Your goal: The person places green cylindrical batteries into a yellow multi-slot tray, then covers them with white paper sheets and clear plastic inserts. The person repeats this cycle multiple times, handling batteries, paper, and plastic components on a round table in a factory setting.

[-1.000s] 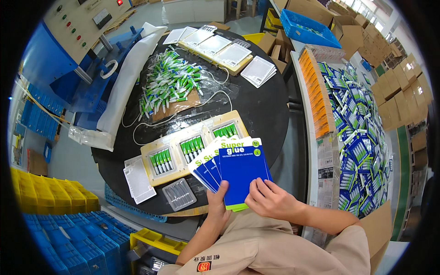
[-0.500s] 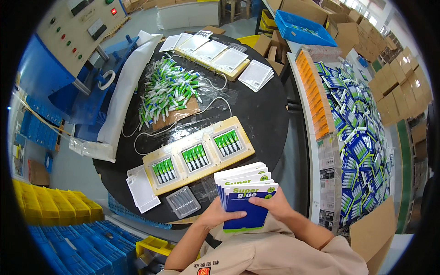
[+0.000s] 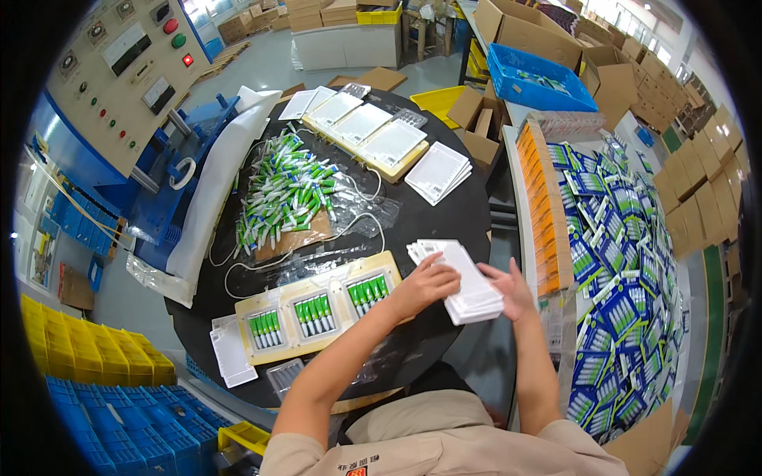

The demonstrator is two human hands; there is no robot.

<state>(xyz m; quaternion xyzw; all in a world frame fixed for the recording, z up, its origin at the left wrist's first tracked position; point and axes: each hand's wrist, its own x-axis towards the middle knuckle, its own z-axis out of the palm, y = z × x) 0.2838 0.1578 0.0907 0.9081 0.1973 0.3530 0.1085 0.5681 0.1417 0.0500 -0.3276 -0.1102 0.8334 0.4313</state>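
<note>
White backs face up on the fanned stack of cards point(image 3: 474, 295) that I see in the head view, held above the near right part of the black round table point(image 3: 444, 218). On its left side the person's left hand point(image 3: 426, 287) grips the stack, fingers curled over the upper face. The right hand point(image 3: 514, 293) is open at the stack's right edge, thumb and fingers spread; I cannot tell whether it touches the cards.

Just left of the hands I have a cream-yellow tray point(image 3: 294, 346), partly behind the left forearm, each of its three pockets filled with a row of green-and-white tubes point(image 3: 315, 313). Loose white cards point(image 3: 230, 357) lie at its left end, and a clear plastic blister point(image 3: 284, 377) sits on its near side. Farther off, I see a heap of tubes point(image 3: 290, 194) on the table's left half, then a far tray point(image 3: 401, 170) carrying white cards, with a small pile of cards point(image 3: 436, 173) to its right.

On the right-hand bench, a row of orange boxes point(image 3: 544, 206) borders a broad mound of blue-and-green packs point(image 3: 623, 293). At far left stands a machine point(image 3: 119, 87) with a pale control panel; near left, I make out yellow crates point(image 3: 87, 341) and blue crates point(image 3: 135, 428).
</note>
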